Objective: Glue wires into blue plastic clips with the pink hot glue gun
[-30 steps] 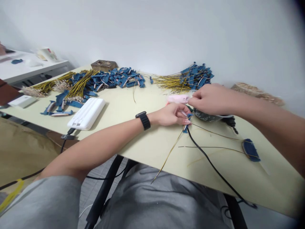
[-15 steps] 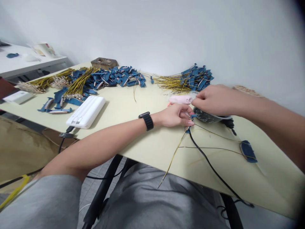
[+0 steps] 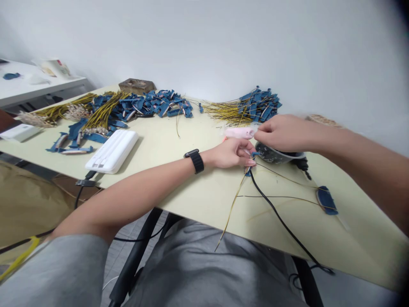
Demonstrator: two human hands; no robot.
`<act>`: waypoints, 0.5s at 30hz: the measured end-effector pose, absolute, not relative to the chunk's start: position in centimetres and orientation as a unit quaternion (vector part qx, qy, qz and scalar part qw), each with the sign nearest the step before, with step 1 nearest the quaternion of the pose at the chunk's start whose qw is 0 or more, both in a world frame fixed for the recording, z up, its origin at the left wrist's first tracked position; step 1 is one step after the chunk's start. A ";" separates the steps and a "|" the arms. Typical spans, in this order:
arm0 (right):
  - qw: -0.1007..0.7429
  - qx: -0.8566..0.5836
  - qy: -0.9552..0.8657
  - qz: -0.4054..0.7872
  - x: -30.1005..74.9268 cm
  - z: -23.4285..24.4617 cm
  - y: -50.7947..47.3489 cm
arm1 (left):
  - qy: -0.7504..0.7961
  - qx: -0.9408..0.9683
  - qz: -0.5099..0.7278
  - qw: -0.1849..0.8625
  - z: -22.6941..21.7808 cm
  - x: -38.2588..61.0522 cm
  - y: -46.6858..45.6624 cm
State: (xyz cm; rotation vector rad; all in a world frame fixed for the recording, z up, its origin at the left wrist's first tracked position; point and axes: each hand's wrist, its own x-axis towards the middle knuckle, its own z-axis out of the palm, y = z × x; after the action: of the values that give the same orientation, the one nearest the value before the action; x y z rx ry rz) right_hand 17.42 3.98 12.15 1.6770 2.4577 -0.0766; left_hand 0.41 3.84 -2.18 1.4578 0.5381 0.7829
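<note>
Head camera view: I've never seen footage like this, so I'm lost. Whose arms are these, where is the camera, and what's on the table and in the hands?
No machine here: the camera sits on a person's head, looking down at their own two bare hands over a pale table. The left hand, with a black watch on its wrist, pinches a yellow wire near its small blue end piece. The right hand grips a pink tool just above, beside a dark bowl. Further off lie heaps of blue pieces and yellow wires, a white power bank and a black cable.
</note>
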 end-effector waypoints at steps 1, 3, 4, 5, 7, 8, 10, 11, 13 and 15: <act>0.084 0.559 0.825 -0.025 17.5 12.1 4.0 | 0.238 0.636 0.344 0.648 -2.2 0.4 3.8; 0.088 0.558 0.825 -0.021 17.4 12.1 3.8 | 0.241 0.629 0.345 0.653 -2.3 0.5 3.9; 0.089 0.557 0.826 -0.019 17.4 12.2 3.7 | 0.244 0.629 0.346 0.653 -2.4 0.5 4.0; 0.091 0.556 0.826 -0.018 17.3 12.2 3.6 | 0.246 0.630 0.345 0.650 -2.5 0.5 4.1; 0.092 0.552 0.829 -0.018 17.3 12.2 3.4 | 0.250 0.635 0.344 0.645 -2.7 0.5 4.2; 0.092 0.549 0.830 -0.020 17.3 12.3 3.4 | 0.250 0.636 0.343 0.644 -2.7 0.5 4.2; 0.090 0.543 0.834 -0.025 17.4 12.2 3.5 | 0.246 0.635 0.343 0.647 -2.9 0.5 4.3; 0.089 0.542 0.835 -0.027 17.4 12.2 3.6 | 0.244 0.634 0.344 0.648 -2.9 0.5 4.3; 0.087 0.540 0.837 -0.031 17.6 12.2 3.9 | 0.245 0.634 0.347 0.647 -2.9 0.6 4.2; 0.086 0.538 0.838 -0.035 17.7 12.1 4.2 | 0.253 0.636 0.348 0.641 -2.8 0.7 4.1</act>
State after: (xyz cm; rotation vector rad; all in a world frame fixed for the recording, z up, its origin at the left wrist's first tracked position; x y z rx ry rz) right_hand 17.69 4.22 12.11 1.6033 2.4961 -0.1038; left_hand 0.65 4.10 -2.83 1.4493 0.5760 0.7941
